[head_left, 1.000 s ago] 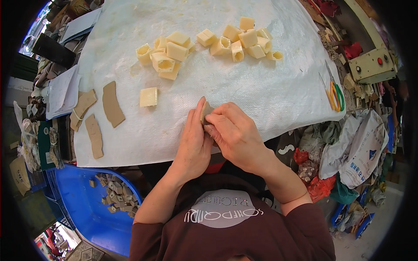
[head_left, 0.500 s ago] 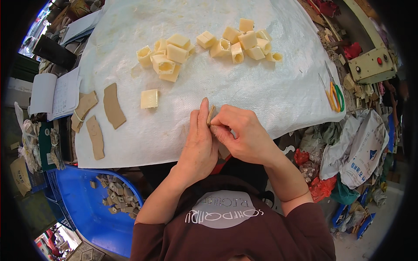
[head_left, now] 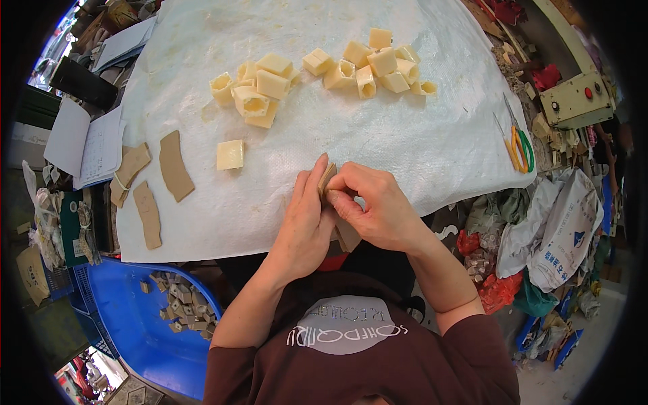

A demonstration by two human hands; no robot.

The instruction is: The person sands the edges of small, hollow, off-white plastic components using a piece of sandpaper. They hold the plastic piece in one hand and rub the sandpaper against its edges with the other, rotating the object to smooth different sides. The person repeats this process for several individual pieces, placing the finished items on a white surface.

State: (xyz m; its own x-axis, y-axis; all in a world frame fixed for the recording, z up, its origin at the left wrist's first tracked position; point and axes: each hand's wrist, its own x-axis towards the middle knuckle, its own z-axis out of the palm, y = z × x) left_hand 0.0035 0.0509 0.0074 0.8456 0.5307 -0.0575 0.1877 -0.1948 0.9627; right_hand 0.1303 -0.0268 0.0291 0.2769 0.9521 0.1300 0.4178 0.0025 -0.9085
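Observation:
Between my hands at the table's near edge stands a small stack of thin brown flat pieces (head_left: 347,233), seen almost edge-on. Against its left side lies my left hand (head_left: 307,212), fingers long and together, gripping the stack. My right hand (head_left: 364,202) pinches the upper part with thumb and bent forefinger. My fingers hide much of the stack. To the left lie similar wavy-edged brown pieces: a curved one (head_left: 176,165), a narrower one (head_left: 147,214) and a bundle tied with a band (head_left: 130,173). A single cream block (head_left: 230,155) sits beyond my left hand.
Several hollow cream blocks (head_left: 272,86) are heaped at the back of the white sheet (head_left: 418,142). Scissors (head_left: 518,145) with orange and green handles lie at right, near a control box (head_left: 578,101). A blue tub (head_left: 152,341) holds small grey-brown blocks. An open notebook (head_left: 101,145) is at left.
The brown stack has turned and tilted between my hands, so more of its faces shows above and below my fingers. My right hand has shifted slightly; the notebook's page has lifted.

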